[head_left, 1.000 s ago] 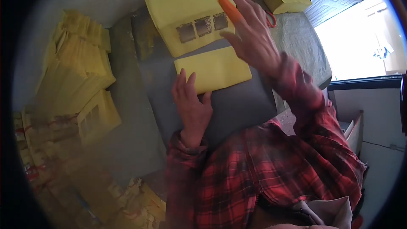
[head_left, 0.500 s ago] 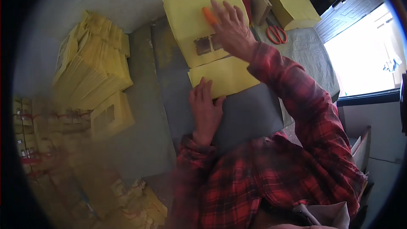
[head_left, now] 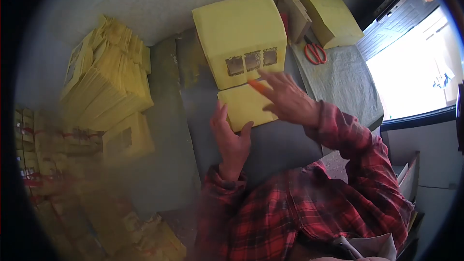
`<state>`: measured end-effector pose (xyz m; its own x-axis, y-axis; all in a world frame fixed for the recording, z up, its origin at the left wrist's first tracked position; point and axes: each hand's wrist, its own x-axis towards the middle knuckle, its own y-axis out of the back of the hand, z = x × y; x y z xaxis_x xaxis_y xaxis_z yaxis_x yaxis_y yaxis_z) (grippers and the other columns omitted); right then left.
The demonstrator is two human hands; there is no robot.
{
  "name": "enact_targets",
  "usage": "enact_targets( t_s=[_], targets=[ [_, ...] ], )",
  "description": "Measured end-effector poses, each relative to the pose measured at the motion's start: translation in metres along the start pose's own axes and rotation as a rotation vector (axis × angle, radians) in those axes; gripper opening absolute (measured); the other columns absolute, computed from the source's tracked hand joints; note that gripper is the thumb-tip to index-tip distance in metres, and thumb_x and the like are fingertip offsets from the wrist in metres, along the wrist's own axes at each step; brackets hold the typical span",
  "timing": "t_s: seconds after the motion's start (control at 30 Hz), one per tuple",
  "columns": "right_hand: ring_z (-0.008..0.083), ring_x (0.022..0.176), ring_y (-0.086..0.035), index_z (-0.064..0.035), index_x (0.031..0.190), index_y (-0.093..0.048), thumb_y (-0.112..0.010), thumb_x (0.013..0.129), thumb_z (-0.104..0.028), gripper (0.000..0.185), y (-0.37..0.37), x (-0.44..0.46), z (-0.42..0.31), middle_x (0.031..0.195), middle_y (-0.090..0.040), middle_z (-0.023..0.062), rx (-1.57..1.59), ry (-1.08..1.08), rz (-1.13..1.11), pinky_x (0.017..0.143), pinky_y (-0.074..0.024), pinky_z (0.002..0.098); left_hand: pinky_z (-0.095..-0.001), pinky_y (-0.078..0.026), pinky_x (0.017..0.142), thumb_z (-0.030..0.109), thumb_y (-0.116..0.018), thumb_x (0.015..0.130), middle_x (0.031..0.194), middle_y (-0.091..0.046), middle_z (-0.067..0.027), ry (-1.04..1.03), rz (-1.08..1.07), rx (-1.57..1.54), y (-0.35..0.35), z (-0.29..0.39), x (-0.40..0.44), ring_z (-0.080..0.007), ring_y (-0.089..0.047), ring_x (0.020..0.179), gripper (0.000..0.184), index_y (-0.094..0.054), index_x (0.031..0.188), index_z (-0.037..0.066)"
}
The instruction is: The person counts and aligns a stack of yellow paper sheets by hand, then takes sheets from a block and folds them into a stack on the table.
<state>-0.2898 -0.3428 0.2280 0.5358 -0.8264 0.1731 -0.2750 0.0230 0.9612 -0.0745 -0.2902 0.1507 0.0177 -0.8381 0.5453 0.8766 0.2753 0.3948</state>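
A folded piece of yellow paper (head_left: 246,108) lies on the dark mat in front of me. My left hand (head_left: 231,137) grips its lower left corner, with the thumb at the near edge and the fingers along the left side. Over the paper's right part is my right hand (head_left: 290,99), fingers stretched out, with an orange finger cover (head_left: 259,87) on one finger. I cannot tell how firmly it touches the paper. Just beyond lies a thick stack of yellow paper (head_left: 237,24), with three dark, ornately bordered window shapes on its near side.
Piled yellow folded papers (head_left: 108,75) lean at the left, beside a yellow block with a window shape (head_left: 126,137). Red-handled scissors (head_left: 315,53) lie at the right, near a wooden board (head_left: 295,14) and another yellow stack (head_left: 331,17). A bright doorway (head_left: 411,67) is beyond.
My right hand has come down from the big stack to the folded paper, uncovering the window shapes. My left hand has shifted from lying on the paper to gripping its left corner.
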Motion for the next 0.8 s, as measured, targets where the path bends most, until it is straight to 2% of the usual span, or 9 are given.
enact_targets(
  t_s=[0.03,0.1,0.33,0.43,0.5,0.53,0.6,0.67,0.8],
  targets=[
    [0.0404,0.13,-0.054,-0.0078,0.143,-0.059,-0.078,0.082,-0.022,0.065,0.001,0.023,0.004,0.159,-0.045,0.0211,-0.003,0.01,0.003,0.11,-0.0401,0.0516,-0.0542,-0.044,0.111,0.003,-0.083,0.078,0.155,-0.048,-0.0268,0.027,-0.027,-0.005,-0.001,-0.002,-0.002,-0.0439,-0.053,0.13,0.08,-0.046,0.149,0.0],
    [0.0388,0.134,-0.049,-0.0055,0.133,-0.064,-0.07,0.086,-0.017,0.048,0.002,0.064,0.016,0.156,-0.044,0.0211,-0.379,0.017,0.445,0.111,-0.04,0.051,-0.0535,-0.044,0.11,0.003,-0.082,0.079,0.155,-0.048,-0.0275,0.081,-0.088,-0.014,-0.001,-0.005,-0.006,-0.044,-0.053,0.131,0.079,-0.046,0.148,-0.001],
    [0.0343,0.128,-0.054,-0.0025,0.115,-0.068,-0.066,0.086,-0.012,0.031,-0.02,0.048,0.054,0.148,-0.055,0.0151,-0.367,0.146,0.571,0.108,-0.0418,0.049,-0.052,-0.045,0.11,0.003,-0.082,0.079,0.155,-0.048,-0.0274,0.021,-0.059,0.004,0.001,-0.001,-0.008,-0.0441,-0.053,0.131,0.079,-0.045,0.149,-0.001],
    [0.0326,0.12,-0.058,-0.0059,0.115,-0.068,-0.07,0.088,-0.016,0.029,-0.035,-0.022,0.021,0.137,-0.063,0.011,-0.142,0.051,0.176,0.102,-0.0452,0.0458,-0.0515,-0.045,0.11,0.003,-0.082,0.079,0.155,-0.048,-0.0265,0.007,0.014,0.021,0.009,0.004,-0.001,-0.0442,-0.054,0.13,0.079,-0.045,0.149,0.0],
    [0.034,0.122,-0.058,-0.0091,0.126,-0.066,-0.073,0.087,-0.021,0.041,-0.019,-0.032,0.006,0.143,-0.059,0.0135,0.138,-0.109,-0.398,0.105,-0.0444,0.0458,-0.0515,-0.045,0.11,0.003,-0.082,0.079,0.155,-0.048,-0.0266,0.014,0.007,0.015,0.009,0.001,-0.001,-0.0442,-0.054,0.13,0.079,-0.045,0.149,0.0],
    [0.034,0.122,-0.058,-0.0091,0.126,-0.066,-0.073,0.087,-0.021,0.041,-0.014,-0.029,0.003,0.143,-0.059,0.0135,0.14,-0.116,-0.391,0.105,-0.0444,0.0458,-0.0514,-0.045,0.11,0.003,-0.082,0.079,0.156,-0.048,-0.0266,0.021,-0.004,0.01,0.009,0.0,-0.002,-0.0442,-0.054,0.13,0.079,-0.045,0.149,0.0],
    [0.0393,0.129,-0.054,-0.0091,0.146,-0.056,-0.08,0.079,-0.019,0.072,-0.005,-0.008,-0.001,0.158,-0.047,0.0198,0.03,-0.025,-0.044,0.112,-0.0418,0.0509,-0.0513,-0.045,0.11,0.004,-0.082,0.08,0.156,-0.048,-0.0268,0.036,-0.011,0.001,0.008,-0.002,-0.002,-0.0443,-0.053,0.13,0.079,-0.045,0.149,0.0],
    [0.0406,0.14,-0.046,-0.0075,0.149,-0.053,-0.079,0.08,-0.02,0.075,0.007,0.031,0.001,0.164,-0.037,0.0217,-0.239,0.01,0.219,0.114,-0.0392,0.0529,-0.0513,-0.045,0.11,0.005,-0.082,0.08,0.156,-0.047,-0.0271,0.036,-0.028,-0.004,0.005,-0.004,-0.004,-0.0442,-0.053,0.131,0.079,-0.045,0.149,-0.001],
    [0.0397,0.136,-0.047,-0.0027,0.134,-0.061,-0.067,0.087,-0.018,0.05,-0.006,0.095,0.052,0.161,-0.04,0.0203,-0.418,0.035,0.549,0.113,-0.0387,0.0521,-0.0512,-0.044,0.111,0.008,-0.082,0.082,0.157,-0.046,-0.0282,0.04,-0.105,-0.028,0.001,-0.005,-0.01,-0.0439,-0.053,0.132,0.078,-0.044,0.15,-0.001]
  ],
)
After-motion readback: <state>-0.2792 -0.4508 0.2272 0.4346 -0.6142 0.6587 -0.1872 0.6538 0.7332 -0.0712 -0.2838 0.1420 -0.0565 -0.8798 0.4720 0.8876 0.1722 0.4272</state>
